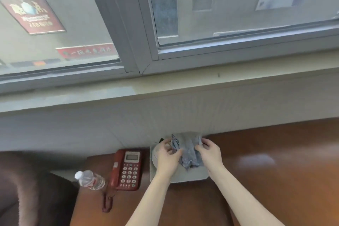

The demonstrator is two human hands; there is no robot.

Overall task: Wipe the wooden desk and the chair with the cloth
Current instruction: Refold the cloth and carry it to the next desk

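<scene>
While I watch from the head view, both hands are on the cloth at the back of the desk.
Cloth: a crumpled grey-blue cloth [189, 150], bunched over a pale tray [190, 177] against the wall under the windowsill [220, 82].
Left hand: I see my left hand [167, 154] pinching the cloth's left side, fingers curled around a fold.
Right hand: my right hand [211, 152] grips the cloth's right edge, fingers closed on the fabric.
Desk: the brown wooden desk [275, 170] is glossy and bare to the right of the tray.
Chair: a dark brown chair [27, 189] sits at lower left, beside the desk.
Neighbours: a red telephone [128, 169] lies just left of the tray; a water bottle [89, 180] stands left of the phone.
</scene>
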